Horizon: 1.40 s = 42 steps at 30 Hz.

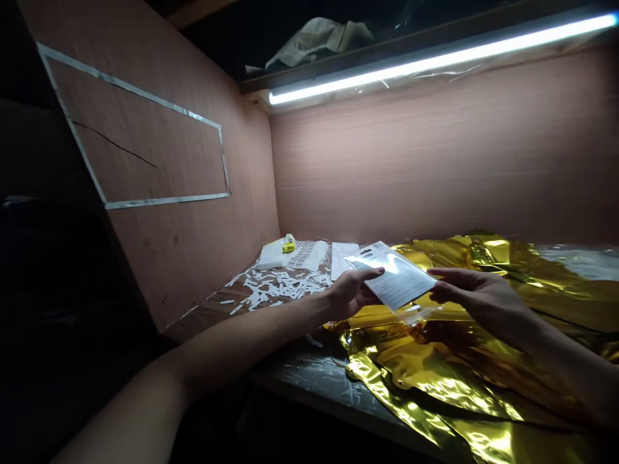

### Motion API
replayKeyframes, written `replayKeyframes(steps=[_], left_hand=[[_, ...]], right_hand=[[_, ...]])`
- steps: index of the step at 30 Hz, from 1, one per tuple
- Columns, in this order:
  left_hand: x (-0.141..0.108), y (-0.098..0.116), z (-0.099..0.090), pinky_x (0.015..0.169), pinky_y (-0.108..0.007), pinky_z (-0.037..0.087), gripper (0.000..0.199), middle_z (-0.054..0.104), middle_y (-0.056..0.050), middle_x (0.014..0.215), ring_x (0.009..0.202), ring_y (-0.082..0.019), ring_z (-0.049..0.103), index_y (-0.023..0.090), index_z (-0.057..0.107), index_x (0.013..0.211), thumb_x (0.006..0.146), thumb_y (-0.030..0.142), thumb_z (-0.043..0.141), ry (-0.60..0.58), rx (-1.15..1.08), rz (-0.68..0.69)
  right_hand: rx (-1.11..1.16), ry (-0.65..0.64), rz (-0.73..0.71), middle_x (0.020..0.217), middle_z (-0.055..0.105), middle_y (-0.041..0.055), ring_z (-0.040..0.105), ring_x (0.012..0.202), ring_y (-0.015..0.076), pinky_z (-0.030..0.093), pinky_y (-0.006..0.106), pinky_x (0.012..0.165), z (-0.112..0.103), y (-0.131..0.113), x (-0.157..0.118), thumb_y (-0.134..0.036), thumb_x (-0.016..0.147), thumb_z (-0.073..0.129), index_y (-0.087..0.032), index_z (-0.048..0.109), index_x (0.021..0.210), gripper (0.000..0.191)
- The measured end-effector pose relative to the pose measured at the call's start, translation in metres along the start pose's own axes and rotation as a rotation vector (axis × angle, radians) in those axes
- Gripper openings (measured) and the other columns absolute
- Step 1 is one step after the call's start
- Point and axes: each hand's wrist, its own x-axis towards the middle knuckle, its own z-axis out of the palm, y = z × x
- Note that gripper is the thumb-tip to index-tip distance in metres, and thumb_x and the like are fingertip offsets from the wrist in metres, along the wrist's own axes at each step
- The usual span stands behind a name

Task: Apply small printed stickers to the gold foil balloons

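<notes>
A bright strip light [435, 61] above the back wall is the main source, throwing glare across the gold foil [435, 380] and the packet [394, 277]. The left side and lower corners fall to near-black shadow, and the edges seem bent by the wide lens.

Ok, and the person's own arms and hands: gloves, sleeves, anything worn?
Nothing worn that shows: the bare left hand and bare right hand have no gloves. The bare left forearm and bare right forearm have no sleeves, watch or band.

Room above the hands [351, 293] [476, 296], laminate side wall [164, 258] left, back wall [411, 174] ahead, light tube [435, 64] overhead
</notes>
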Motion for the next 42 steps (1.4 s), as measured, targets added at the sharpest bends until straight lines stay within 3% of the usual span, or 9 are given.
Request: replayKeyframes(steps=[3, 6, 8, 12, 16, 18, 22, 32, 42], left_hand=[[0.001, 0.000, -0.001, 0.082, -0.036, 0.062, 0.022, 0.075, -0.014, 0.092, 0.081, -0.021, 0.073, 0.008, 0.072, 0.099, 0.084, 0.023, 0.078, 0.016, 0.021, -0.055], [0.001, -0.001, 0.000, 0.081, -0.032, 0.062, 0.016, 0.075, -0.013, 0.092, 0.081, -0.019, 0.073, 0.006, 0.071, 0.096, 0.083, 0.012, 0.077, 0.002, 0.038, -0.080], [0.004, -0.003, 0.000, 0.079, -0.030, 0.062, 0.010, 0.075, -0.011, 0.094, 0.081, -0.016, 0.073, 0.006, 0.069, 0.096, 0.087, 0.008, 0.073, 0.005, 0.048, -0.073], [0.011, -0.005, -0.004, 0.075, -0.036, 0.065, 0.012, 0.075, -0.011, 0.102, 0.084, -0.020, 0.075, 0.008, 0.067, 0.103, 0.091, 0.007, 0.069, 0.022, 0.070, -0.050], [0.012, -0.006, -0.005, 0.070, -0.038, 0.066, 0.024, 0.076, -0.017, 0.101, 0.077, -0.024, 0.076, 0.008, 0.066, 0.107, 0.085, 0.005, 0.075, 0.046, 0.102, -0.027], [0.010, -0.006, -0.003, 0.066, -0.035, 0.066, 0.024, 0.076, -0.016, 0.098, 0.071, -0.022, 0.075, 0.008, 0.067, 0.108, 0.085, 0.008, 0.076, 0.052, 0.122, -0.023], [0.006, -0.008, 0.002, 0.058, -0.031, 0.064, 0.019, 0.076, -0.014, 0.091, 0.064, -0.020, 0.073, 0.009, 0.069, 0.108, 0.089, 0.011, 0.072, 0.040, 0.151, -0.040], [0.007, -0.014, 0.007, 0.057, -0.031, 0.064, 0.017, 0.076, -0.011, 0.090, 0.064, -0.018, 0.073, 0.011, 0.069, 0.111, 0.095, 0.011, 0.065, -0.007, 0.145, -0.099], [0.013, -0.012, -0.001, 0.071, -0.031, 0.063, 0.017, 0.071, -0.006, 0.103, 0.083, -0.016, 0.071, 0.011, 0.066, 0.111, 0.099, 0.023, 0.064, 0.018, 0.156, -0.120]], right_hand=[[0.064, 0.101, 0.008, 0.096, 0.080, 0.0106, 0.077, 0.076, 0.0247, 0.065, 0.035, 0.072, 0.006, 0.008, 0.003, -0.050, 0.062, 0.093, -0.019, 0.079, 0.110, 0.058], [-0.012, 0.103, -0.061, 0.102, 0.080, 0.0103, 0.077, 0.082, 0.0273, 0.064, 0.041, 0.078, 0.010, 0.008, 0.000, -0.054, 0.067, 0.089, -0.020, 0.079, 0.110, 0.056], [-0.241, 0.153, -0.222, 0.103, 0.080, 0.0099, 0.076, 0.087, 0.0290, 0.060, 0.045, 0.084, 0.010, 0.006, -0.001, -0.054, 0.073, 0.086, -0.022, 0.079, 0.106, 0.047], [-0.822, 0.268, -0.752, 0.110, 0.078, 0.0073, 0.066, 0.110, 0.0334, 0.041, 0.054, 0.103, 0.014, -0.001, -0.003, -0.043, 0.089, 0.076, -0.025, 0.079, 0.099, 0.021], [-1.020, 0.004, -0.989, 0.113, 0.077, 0.0037, 0.059, 0.113, 0.0286, 0.034, 0.048, 0.099, 0.031, -0.008, -0.009, -0.034, 0.099, 0.065, -0.028, 0.076, 0.102, 0.013], [-1.011, -0.116, -1.013, 0.110, 0.076, 0.0036, 0.057, 0.111, 0.0265, 0.035, 0.044, 0.096, 0.041, -0.008, -0.012, -0.031, 0.100, 0.063, -0.028, 0.075, 0.105, 0.014], [-0.932, -0.204, -0.988, 0.104, 0.076, 0.0029, 0.057, 0.104, 0.0240, 0.036, 0.041, 0.092, 0.052, -0.003, -0.012, -0.031, 0.100, 0.063, -0.029, 0.076, 0.105, 0.014], [-0.789, -0.292, -0.847, 0.095, 0.075, 0.0032, 0.057, 0.093, 0.0217, 0.034, 0.038, 0.088, 0.056, -0.004, -0.013, -0.028, 0.097, 0.068, -0.024, 0.075, 0.090, 0.011], [-0.845, -0.267, -0.870, 0.086, 0.069, 0.0055, 0.053, 0.086, 0.0212, 0.036, 0.036, 0.082, 0.051, 0.005, -0.010, -0.013, 0.096, 0.058, -0.019, 0.066, 0.081, 0.018]])
